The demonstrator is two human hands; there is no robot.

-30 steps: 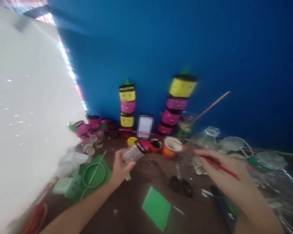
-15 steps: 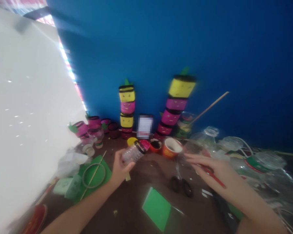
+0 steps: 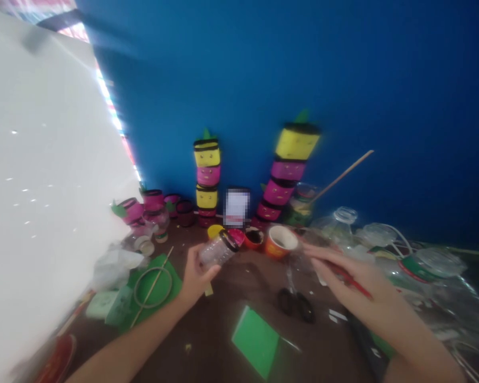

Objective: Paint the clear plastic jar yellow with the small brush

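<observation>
My left hand (image 3: 193, 279) is wrapped round a clear plastic container (image 3: 216, 252) with a black rim, tilted with its rim up and to the right. In my right hand (image 3: 353, 284) lies a slim red pen-like tool (image 3: 351, 282); its tip cannot be made out. The right fingertips reach towards an orange-and-white paper cup (image 3: 281, 243) and sit just right of it. Below the cup lie scissors (image 3: 295, 304) with black handles. Nearer to me a green sheet (image 3: 257, 340) rests on the brown table.
Two stacks of yellow and pink face containers (image 3: 207, 175) stand against the blue wall (image 3: 223, 69). Large clear bottles (image 3: 435, 266) crowd the right side. At left are a ring (image 3: 137, 287) and stick on green sheets, and a crumpled white bag (image 3: 114, 266).
My right hand has shifted slightly right and turned a little, with the red tool still in it. The left hand and the container stay almost still.
</observation>
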